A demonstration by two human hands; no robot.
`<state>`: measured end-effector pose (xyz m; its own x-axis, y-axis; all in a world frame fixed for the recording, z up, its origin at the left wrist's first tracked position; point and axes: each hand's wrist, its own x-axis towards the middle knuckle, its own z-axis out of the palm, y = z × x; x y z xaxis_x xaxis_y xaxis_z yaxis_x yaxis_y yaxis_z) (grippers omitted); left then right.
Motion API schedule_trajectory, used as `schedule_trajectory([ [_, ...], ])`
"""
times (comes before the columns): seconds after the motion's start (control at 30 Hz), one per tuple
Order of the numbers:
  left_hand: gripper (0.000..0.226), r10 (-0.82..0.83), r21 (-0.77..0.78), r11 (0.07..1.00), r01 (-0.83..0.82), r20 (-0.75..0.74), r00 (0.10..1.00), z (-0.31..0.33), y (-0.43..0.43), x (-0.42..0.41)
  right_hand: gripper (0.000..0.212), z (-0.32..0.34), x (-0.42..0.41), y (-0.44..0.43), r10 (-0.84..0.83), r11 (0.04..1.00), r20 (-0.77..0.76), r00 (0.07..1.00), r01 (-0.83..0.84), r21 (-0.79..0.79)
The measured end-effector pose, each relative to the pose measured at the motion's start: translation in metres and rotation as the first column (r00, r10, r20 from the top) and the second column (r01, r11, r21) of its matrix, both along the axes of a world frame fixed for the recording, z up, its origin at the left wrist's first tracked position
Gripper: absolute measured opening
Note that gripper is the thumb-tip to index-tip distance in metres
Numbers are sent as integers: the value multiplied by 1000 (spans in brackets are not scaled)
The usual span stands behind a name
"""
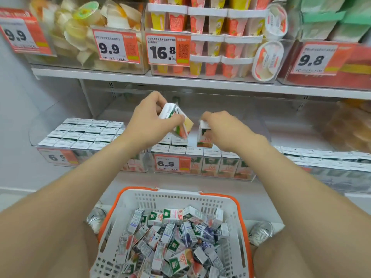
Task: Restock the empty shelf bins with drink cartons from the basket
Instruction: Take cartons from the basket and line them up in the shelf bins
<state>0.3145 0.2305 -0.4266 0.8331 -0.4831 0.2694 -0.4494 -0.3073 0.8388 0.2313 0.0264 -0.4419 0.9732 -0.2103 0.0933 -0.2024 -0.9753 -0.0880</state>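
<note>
Both hands are clamped on drink cartons over the middle bin (pixel 202 173): the left hand (pixel 148 121) holds tilted cartons (pixel 176 121), which could slip, while the right hand (pixel 222 129) lowers an upright carton (pixel 204 137), with the basket (pixel 172 199) below.

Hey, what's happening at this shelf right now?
A person is restocking small drink cartons. The left hand grips a tilted carton above the middle bin, while the right hand sets another carton upright into it. The front rows of that bin are filled; space behind looks open. The basket below holds many loose cartons.
</note>
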Motion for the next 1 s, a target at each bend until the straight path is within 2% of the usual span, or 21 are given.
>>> schedule_trajectory([
  [0.03, 41, 34, -24, 999, -33, 7, 999, -3, -2, 5, 19, -2, 7, 4, -1, 999, -61, 998, -1, -42],
  [0.1, 43, 112, -89, 989, -114, -28, 993, -11, -5, 10, 9, -7, 22, 8, -8, 1000, -168, 986, 4, -21],
  [0.13, 44, 149, -114, 981, -155, -62, 987, -13, -8, 12, 7, -8, 29, 7, 1, 1000, -228, 974, 3, 16],
  [0.23, 44, 208, -136, 964, -227, -140, 968, -15, -19, 15, 24, -5, 43, 2, 58, 987, -411, 910, 9, 160],
  [0.33, 46, 195, -131, 965, -226, -217, 957, -14, -25, 17, 9, -1, 45, 2, 56, 970, -492, 869, 69, 233],
  [0.37, 45, 186, -124, 968, -220, -238, 953, -15, -26, 18, 8, 0, 47, 2, 31, 964, -477, 878, 100, 247],
  [0.4, 44, 173, -126, 969, -212, -265, 949, -16, -27, 18, 17, 2, 46, 2, 34, 958, -444, 895, 97, 268],
  [0.47, 39, 149, -153, 966, -209, -334, 931, -16, -28, 16, 50, 9, 42, 1, 89, 940, -312, 946, 24, 340],
  [0.53, 34, 101, -199, 959, -200, -421, 902, -11, -30, 10, 73, 21, 30, 6, 179, 854, -95, 979, -106, 510],
  [0.57, 33, 54, -233, 955, -184, -473, 880, -8, -31, 7, 76, 24, 24, 10, 202, 810, 10, 979, -172, 561],
  [0.6, 36, -8, -270, 950, -157, -522, 853, -5, -32, 4, 76, 28, 17, 13, 201, 805, 78, 976, -211, 555],
  [0.7, 45, -150, -301, 954, -19, -529, 835, 0, -37, -5, 73, 23, 5, 7, 154, 868, 130, 980, -197, 456],
  [0.77, 39, -91, -161, 987, 26, -406, 909, -4, -38, -7, 68, 19, -1, -3, 102, 901, 66, 993, -121, 416],
  [0.83, 27, -26, 52, 998, 35, -168, 985, -14, -36, -6, 56, 15, -7, -16, 31, 927, 33, 999, -41, 372],
  [0.87, 26, -53, 170, 983, 63, -67, 996, -20, -35, -4, 48, 13, -9, -23, -5, 937, 41, 999, -10, 349],
  [0.93, 35, -198, 428, 891, 151, 68, 978, -32, -36, -3, 36, 8, -12, -35, -59, 937, 60, 996, 35, 347],
  [1.0, 61, -365, 629, 753, 195, 153, 918, -42, -41, -2, 28, 3, -12, -44, -90, 927, 49, 995, 66, 368],
])
